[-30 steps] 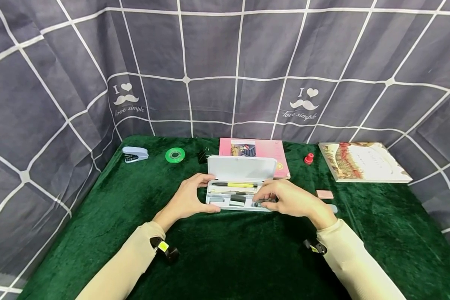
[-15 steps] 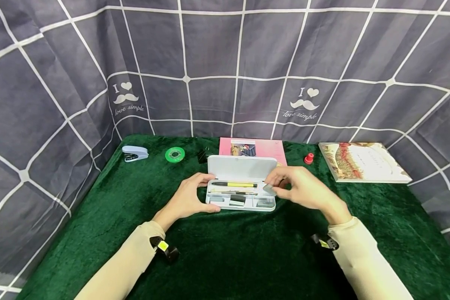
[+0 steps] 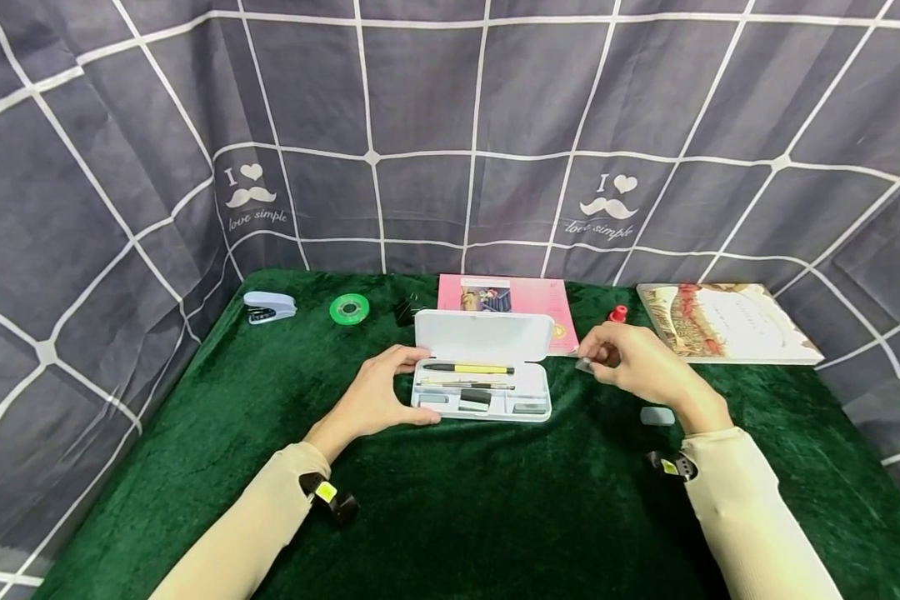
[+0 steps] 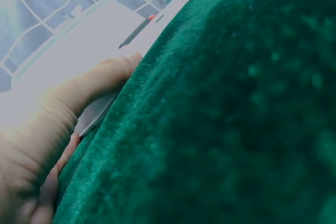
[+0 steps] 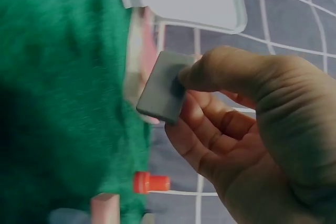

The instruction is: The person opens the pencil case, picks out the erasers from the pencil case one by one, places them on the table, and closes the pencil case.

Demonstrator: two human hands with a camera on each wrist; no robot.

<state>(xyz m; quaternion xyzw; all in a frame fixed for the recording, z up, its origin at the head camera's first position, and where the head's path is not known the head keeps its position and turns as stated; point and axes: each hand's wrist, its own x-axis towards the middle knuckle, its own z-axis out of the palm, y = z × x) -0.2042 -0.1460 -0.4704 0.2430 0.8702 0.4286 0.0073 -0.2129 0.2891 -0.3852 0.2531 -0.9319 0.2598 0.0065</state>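
An open white pencil case (image 3: 487,335) lies on the green cloth, lid raised at the back. My left hand (image 3: 378,387) grips its left end, thumb at the front edge and fingers behind. In the tray lie a yellow-and-black pen (image 3: 483,369), thin pens or pencils (image 3: 468,385), a black-and-white eraser-like block (image 3: 476,400) and grey pieces in the side compartments. To the right of the case, my right hand (image 3: 645,358) pinches a flat grey eraser-like block (image 5: 165,85) between thumb and fingers, in the air near the pink book's (image 3: 521,293) front corner.
A stapler (image 3: 270,307), a green tape roll (image 3: 349,310) and black clips (image 3: 408,311) stand at the back left. Toward the right are a red cap-like piece (image 3: 618,313), an illustrated book (image 3: 727,325), a blue-grey block (image 3: 657,416) and a pink block (image 5: 105,208).
My right hand has come up from the right compartment of the pencil case with the grey block and moved right, clear of the case. My left hand has stayed in place.
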